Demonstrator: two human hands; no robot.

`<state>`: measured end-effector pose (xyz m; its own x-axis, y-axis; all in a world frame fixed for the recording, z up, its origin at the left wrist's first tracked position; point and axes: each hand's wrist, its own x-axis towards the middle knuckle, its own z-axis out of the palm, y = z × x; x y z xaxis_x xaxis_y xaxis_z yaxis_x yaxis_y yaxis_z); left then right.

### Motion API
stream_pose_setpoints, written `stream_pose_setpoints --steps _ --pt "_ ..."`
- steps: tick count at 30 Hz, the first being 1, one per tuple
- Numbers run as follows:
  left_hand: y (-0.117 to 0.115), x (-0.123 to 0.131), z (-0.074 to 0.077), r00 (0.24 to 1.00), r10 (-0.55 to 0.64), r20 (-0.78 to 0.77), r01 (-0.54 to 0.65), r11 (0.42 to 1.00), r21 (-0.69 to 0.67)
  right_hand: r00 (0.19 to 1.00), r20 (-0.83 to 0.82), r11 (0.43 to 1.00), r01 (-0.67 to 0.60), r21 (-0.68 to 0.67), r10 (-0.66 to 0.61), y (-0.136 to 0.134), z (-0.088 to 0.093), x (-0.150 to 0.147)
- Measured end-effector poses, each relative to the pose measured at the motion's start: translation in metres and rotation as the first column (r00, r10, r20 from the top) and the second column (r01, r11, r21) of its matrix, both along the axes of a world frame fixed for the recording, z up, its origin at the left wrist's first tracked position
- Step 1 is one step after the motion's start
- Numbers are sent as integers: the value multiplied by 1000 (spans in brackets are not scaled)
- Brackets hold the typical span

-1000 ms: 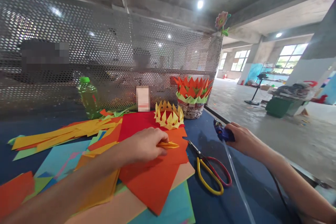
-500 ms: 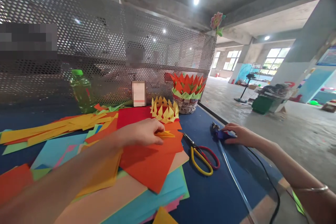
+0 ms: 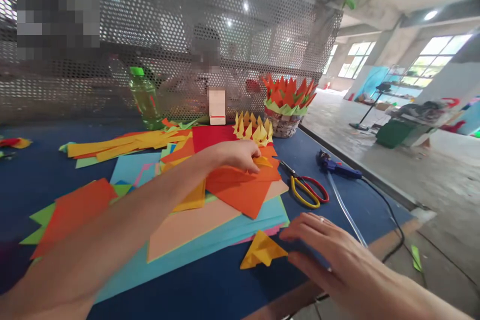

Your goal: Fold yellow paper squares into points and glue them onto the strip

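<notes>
**Small orange-yellow folded paper [image 3: 264, 161] is pinched in the left hand [image 3: 242, 155]; the right hand [image 3: 333, 250] is spread**

At the left, long yellow paper strips [image 3: 123, 143] are laid on the blue table [image 3: 202, 295]. In the middle, the small orange-yellow folded paper is seen only in part: it is thin, with a pointed end, and the rest is covered by the fingers. It is held between the thumb and the curled fingers of the left hand, above a red-orange sheet [image 3: 249, 195]; whether this sheet is touched cannot be told. The left forearm is stretched from the lower left corner. The visible tip is pointed to the right, and its long axis is directed roughly across the view.

Nearer, a yellow folded triangle [image 3: 260, 250] is placed on the table, just beside the paper stack. Its surface is creased and partly raised. Its peak is directed away from the person, and its long side is slanted from lower left to right. By its right corner, the right hand is held palm down, fingers and thumb parted widely; whether the corner is touched cannot be told. Beyond that hand, scissors [image 3: 294, 176] are seen, and farther right a blue glue gun [image 3: 339, 168].
</notes>
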<state>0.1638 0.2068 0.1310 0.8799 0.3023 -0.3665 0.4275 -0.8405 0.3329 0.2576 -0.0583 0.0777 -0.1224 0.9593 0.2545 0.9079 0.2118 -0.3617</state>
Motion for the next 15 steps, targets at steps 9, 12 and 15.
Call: stream_pose_setpoints --steps 9,12,15 --pt "0 0 -3 998 -21 57 27 993 -119 981 -145 928 68 -367 -129 36 -10 -10" --pt "3 3 -8 998 -11 58 20 989 -148 979 -167 933 50 -356 -117 37 -19 -13" --pt "4 3 -11 998 -5 59 14 987 -159 970 -208 940 53 -338 -130 35 -21 -11"
